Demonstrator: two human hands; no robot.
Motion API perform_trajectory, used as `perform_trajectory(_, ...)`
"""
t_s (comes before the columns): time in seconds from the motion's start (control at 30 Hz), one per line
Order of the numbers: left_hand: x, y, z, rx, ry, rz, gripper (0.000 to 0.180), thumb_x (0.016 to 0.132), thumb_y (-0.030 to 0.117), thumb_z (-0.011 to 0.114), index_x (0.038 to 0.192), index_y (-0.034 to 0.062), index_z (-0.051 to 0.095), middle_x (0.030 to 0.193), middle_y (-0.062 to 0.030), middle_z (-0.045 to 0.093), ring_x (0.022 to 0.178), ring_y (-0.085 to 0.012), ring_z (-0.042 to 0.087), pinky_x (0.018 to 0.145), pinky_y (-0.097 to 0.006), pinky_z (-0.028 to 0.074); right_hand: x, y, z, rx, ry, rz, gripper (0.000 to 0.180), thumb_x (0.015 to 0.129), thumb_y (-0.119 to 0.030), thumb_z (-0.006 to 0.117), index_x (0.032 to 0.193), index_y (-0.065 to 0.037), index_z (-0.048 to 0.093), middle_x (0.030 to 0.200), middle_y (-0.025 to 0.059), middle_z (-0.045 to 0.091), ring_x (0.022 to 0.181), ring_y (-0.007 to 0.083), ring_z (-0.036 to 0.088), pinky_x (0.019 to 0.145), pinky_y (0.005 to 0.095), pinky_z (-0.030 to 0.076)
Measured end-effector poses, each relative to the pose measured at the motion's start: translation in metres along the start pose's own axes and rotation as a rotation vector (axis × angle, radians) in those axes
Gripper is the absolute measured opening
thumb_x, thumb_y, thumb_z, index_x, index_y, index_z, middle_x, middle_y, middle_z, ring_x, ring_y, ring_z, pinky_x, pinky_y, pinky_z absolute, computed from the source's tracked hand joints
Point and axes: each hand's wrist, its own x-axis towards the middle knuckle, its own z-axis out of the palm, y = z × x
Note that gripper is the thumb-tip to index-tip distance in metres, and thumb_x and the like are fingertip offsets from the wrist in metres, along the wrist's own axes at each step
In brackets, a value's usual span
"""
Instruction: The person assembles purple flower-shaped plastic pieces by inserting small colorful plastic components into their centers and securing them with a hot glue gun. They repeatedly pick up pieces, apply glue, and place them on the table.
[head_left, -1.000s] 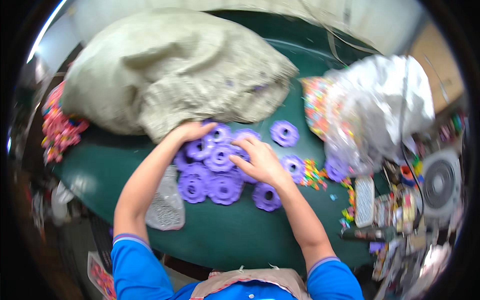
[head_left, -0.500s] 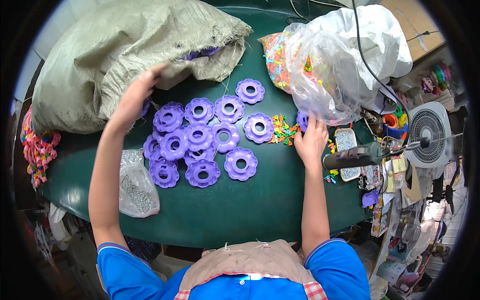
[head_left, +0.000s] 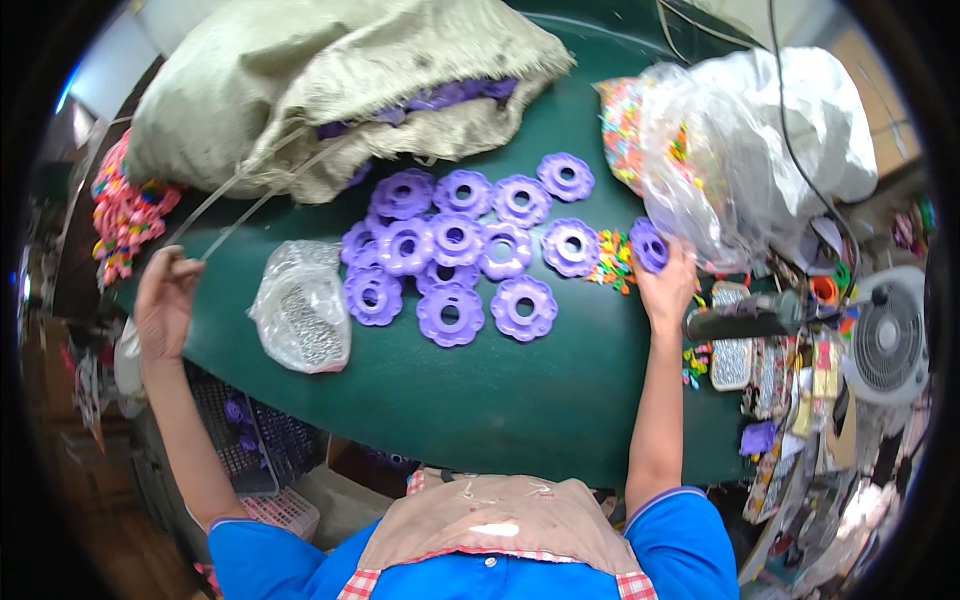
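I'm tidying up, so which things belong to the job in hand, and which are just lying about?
Apparently in use:
pale strands in the left hand
woven sack
purple ring in the right hand
other purple rings

Apparently just lying about:
fan
pink bundle
pink basket

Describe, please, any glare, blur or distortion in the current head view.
Head view: a black fisheye border rounds off the corners; head view: a bright patch whitens part of the apron; head view: clutter toward the lower right looks soft, while the purple rings show clear outlines.

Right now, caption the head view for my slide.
Left hand grips strands from a woven sack; right hand holds a purple scalloped ring.
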Motion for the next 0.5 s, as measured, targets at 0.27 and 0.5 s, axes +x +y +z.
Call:
perform_trajectory(0.27, 0.101, 0.017, -0.026, -0.062, -0.168, -0.081, 0.016, 0.109, 0.026, 0.059, 0.109, 0.0117, 0.067, 0.089, 0.0042, 0.058, 0.088, -0.0144, 0.061, 0.077, -0.034, 0.05, -0.001, -0.023, -0.005, 0.248, 0.068, -0.041, 0.056, 0.078, -0.022, 0.09, 0.126, -0.004, 0.069, 0.126, 0.0211, 0.063, 0.117, 0.0409, 0.063, 0.104, 0.0488, 0.049)
perform_trajectory(0.5, 0.217, 0.012, 0.12, 0.656, 0.366, 0.948, 0.052, 0.089, 0.052, 0.071, 0.115, 0.0073, 0.071, 0.125, -0.0177, 0.065, 0.12, -0.0305, 0.062, 0.114, -0.056, 0.039, -0.036, -0.104, -0.01, 0.564, -0.157, -0.383, 0.055, 0.08, -0.015, 0.088, 0.128, -0.001, 0.065, 0.127, 0.0235, 0.06, 0.116, 0.0426, 0.061, 0.105, 0.0473, 0.048)
